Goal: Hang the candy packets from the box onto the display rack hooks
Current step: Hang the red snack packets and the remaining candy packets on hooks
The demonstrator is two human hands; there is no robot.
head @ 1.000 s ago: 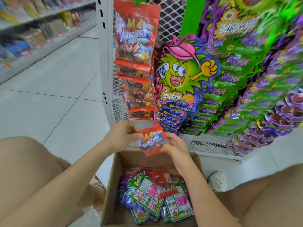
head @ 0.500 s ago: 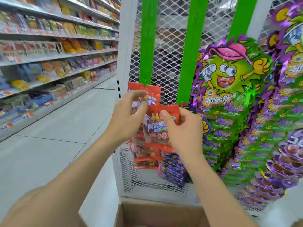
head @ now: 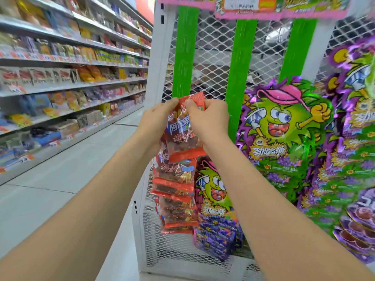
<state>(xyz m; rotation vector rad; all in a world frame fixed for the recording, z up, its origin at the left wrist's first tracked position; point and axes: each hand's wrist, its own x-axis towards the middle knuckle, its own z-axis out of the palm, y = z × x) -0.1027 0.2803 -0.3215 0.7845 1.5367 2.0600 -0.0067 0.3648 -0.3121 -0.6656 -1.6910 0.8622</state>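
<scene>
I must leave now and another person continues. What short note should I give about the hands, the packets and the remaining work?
Left hand: pinches the top of a red packet.
Right hand: pinches the same packet's top.
Packet: held up against the foot of the left green strip; whether it sits on a hook cannot be told.
Done: a column of red packets hangs below it.
Left: hook this one, then fetch more from the box, which is out of view.
</scene>
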